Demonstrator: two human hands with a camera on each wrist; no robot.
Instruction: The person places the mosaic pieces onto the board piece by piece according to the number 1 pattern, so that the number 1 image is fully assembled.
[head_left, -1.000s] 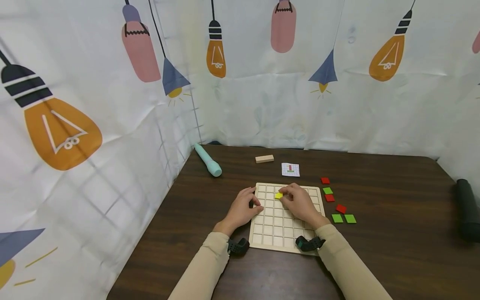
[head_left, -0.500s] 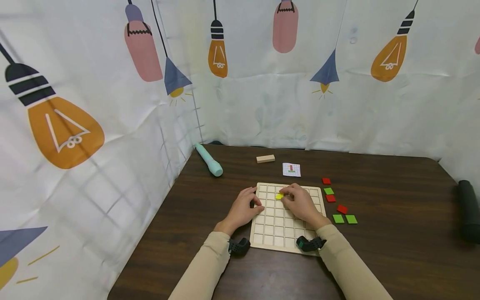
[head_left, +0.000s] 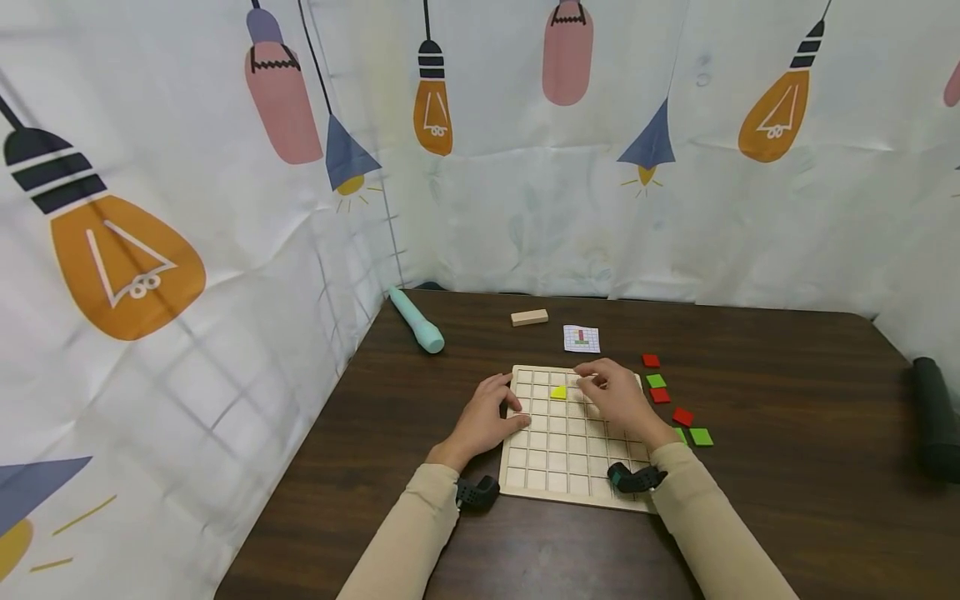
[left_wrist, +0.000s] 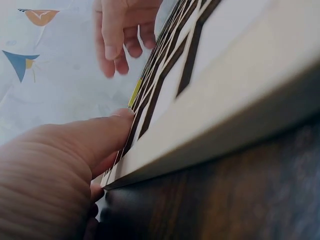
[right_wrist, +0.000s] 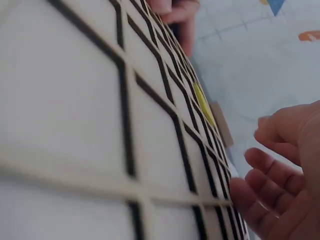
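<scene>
A pale wooden grid board (head_left: pixel 547 458) lies on the table, and one yellow square tile (head_left: pixel 558 392) sits in a cell of an upper row. My left hand (head_left: pixel 486 421) holds the board's left edge, its thumb on the grid and its fingers along the side, as the left wrist view of the hand (left_wrist: pixel 65 155) shows. Over the board's upper right part hovers my right hand (head_left: pixel 617 398), just right of the yellow tile, with loosely bent fingers and nothing between them. In the right wrist view its fingers (right_wrist: pixel 270 185) are apart from the yellow tile (right_wrist: pixel 204 104).
Right of the board lie red tiles (head_left: pixel 651 361) and green tiles (head_left: pixel 701 437); my right wrist partly covers one green tile. Behind the board are a small pattern card (head_left: pixel 581 339), a wooden block (head_left: pixel 529 317) and a mint-coloured stick (head_left: pixel 416 321). A dark cylinder (head_left: pixel 935 421) stands far right.
My right hand has let go of the yellow tile and moved right and slightly up, so the tile shows whole on the board. The left hand stays at the board's edge.
</scene>
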